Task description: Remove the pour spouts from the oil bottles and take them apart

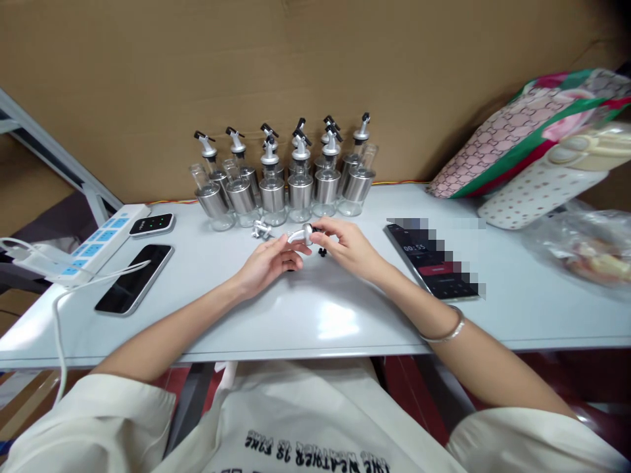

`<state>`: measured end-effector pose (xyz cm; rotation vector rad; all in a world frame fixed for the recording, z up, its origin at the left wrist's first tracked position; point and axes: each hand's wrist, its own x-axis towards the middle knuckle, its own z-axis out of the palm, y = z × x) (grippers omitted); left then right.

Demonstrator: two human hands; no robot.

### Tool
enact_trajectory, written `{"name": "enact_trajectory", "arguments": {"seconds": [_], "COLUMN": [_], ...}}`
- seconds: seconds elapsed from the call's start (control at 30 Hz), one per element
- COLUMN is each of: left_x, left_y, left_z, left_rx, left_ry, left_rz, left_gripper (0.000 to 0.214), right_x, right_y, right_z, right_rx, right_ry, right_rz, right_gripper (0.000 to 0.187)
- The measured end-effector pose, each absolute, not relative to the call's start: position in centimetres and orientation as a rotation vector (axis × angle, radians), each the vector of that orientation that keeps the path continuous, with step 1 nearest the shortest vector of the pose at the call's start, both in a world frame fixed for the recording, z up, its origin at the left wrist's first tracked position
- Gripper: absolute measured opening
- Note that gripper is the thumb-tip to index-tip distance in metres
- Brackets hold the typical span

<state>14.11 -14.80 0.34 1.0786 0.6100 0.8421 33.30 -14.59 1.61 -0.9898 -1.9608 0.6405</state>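
Note:
My left hand [270, 264] grips a silver pour spout [297, 234] by its narrow end, held sideways just above the table. My right hand [349, 244] pinches the spout's wide base end, where a dark part shows partly behind my fingers. Small silver pieces [261, 229] lie in a heap just beyond my left hand. Small black pieces [322, 252] rest on the table between the hands. Behind them stand several glass bottles with steel sleeves [300, 190]; most carry silver spouts with black flip caps. A front-left bottle [213, 201] has a bare glass neck.
On the left lie a white power strip [101, 240] with cables, a small device [152, 225] and a dark phone [134, 279]. A lit phone [431, 261], a spotted flask [542, 187], a patterned bag [493, 154] and a clear plastic bag [591, 246] are on the right.

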Motion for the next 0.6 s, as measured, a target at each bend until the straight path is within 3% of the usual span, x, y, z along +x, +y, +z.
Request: {"name": "enact_trajectory", "arguments": {"seconds": [0.27,0.4,0.6], "left_x": [13.7,12.8,11.9], "left_y": [-15.3,-14.9,-14.0], "left_z": [0.4,0.9,1.9], "left_rx": [1.638,2.253,2.634], "left_ry": [0.872,1.012,1.089], "left_rz": [0.957,0.918,0.932], "left_gripper": [0.033,0.027,0.030], "right_x": [32.8,32.4,31.7], "right_y": [-14.6,-14.9,-15.5], "right_z": [1.4,1.3,1.2], "right_rx": [-0.982,-0.942,-1.015], "right_ry": [-1.969,-1.962,-1.902], "right_rz": [0.551,0.585,0.622], "right_gripper": [0.051,0.054,0.056]}}
